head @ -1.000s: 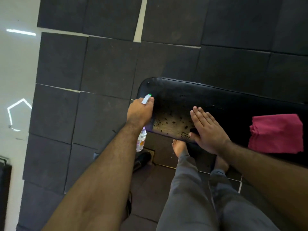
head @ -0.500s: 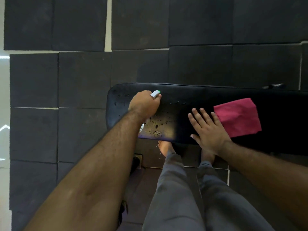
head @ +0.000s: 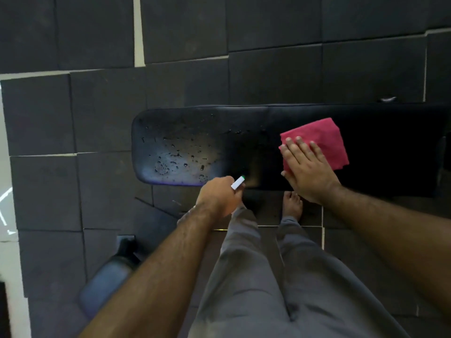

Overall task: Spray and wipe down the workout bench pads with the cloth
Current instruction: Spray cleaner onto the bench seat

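I am looking down over a long black bench pad [head: 244, 132] that runs left to right across dark foam floor tiles [head: 97, 113]. The left end of the pad is beaded with droplets [head: 175, 157], thickest toward its near edge.

My left hand [head: 219, 196] hovers at the near edge of the pad, just right of the wet patch. Its fingers are curled tight around a spray bottle; only the white nozzle [head: 238, 183] with its green tip pokes out past the knuckles, aimed toward the pad. The bottle's body is hidden under the hand.

My right hand [head: 307, 172] lies flat, palm down, fingers [head: 299, 145] spread and straight, gripping nothing. The fingertips rest on the near-left part of a folded red cloth [head: 324, 140], which lies on the pad well to the right of the droplets, while the heel of the hand reaches over the pad's near edge.

Below the pad I can see grey trousers [head: 256, 276] and a bare foot [head: 292, 203] on the floor.
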The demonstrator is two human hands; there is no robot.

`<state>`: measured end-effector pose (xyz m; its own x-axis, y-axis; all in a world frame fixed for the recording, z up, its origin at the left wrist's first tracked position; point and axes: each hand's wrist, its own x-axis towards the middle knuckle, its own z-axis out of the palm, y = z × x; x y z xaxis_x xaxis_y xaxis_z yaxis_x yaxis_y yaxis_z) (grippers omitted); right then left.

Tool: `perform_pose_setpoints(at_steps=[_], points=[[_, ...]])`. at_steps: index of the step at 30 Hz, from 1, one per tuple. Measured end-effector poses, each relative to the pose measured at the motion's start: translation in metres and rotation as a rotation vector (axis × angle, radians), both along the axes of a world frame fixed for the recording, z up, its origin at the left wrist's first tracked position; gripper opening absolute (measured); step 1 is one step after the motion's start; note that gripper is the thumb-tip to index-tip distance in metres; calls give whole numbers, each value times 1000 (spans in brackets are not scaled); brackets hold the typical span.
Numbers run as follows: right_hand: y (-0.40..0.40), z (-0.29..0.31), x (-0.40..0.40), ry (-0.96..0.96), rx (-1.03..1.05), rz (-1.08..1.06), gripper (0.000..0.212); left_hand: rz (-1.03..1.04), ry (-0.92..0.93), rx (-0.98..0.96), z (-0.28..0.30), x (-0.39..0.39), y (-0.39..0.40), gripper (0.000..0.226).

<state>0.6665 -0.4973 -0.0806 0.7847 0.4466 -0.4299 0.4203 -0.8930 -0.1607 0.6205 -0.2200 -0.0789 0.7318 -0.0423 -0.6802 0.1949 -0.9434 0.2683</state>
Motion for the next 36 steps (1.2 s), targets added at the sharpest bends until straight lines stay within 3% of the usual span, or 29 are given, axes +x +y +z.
perform_pose_setpoints(at_steps=[3,6,13,15,18,20,25,28,33,36], points=[[-20,-3,5,7,21,14,73,68,-21,-21,1,10,-19,35],[-33,-1,24,-26,58,-103,69,149,-80,-79,7,46,-38,41],[-47,4,70,-41,-14,-191,64,61,-148,-69,15,133,-78,40],[-47,6,78,-12,-40,-184,55,9,-139,-50,15,138,-84,38],[-51,11,78,10,70,-197,23,13,-179,-78,18,135,-87,37],[-60,15,70,69,229,-292,14,63,-268,-151,25,126,-90,36],[-90,35,29,156,492,-559,11,238,-508,-565,50,96,-112,23],[-115,47,-6,237,629,-749,7,229,-620,-723,60,93,-142,24],[-148,52,-56,185,660,-952,11,165,-750,-770,64,103,-193,28],[-157,53,-74,160,648,-983,11,194,-733,-746,62,105,-211,50]])
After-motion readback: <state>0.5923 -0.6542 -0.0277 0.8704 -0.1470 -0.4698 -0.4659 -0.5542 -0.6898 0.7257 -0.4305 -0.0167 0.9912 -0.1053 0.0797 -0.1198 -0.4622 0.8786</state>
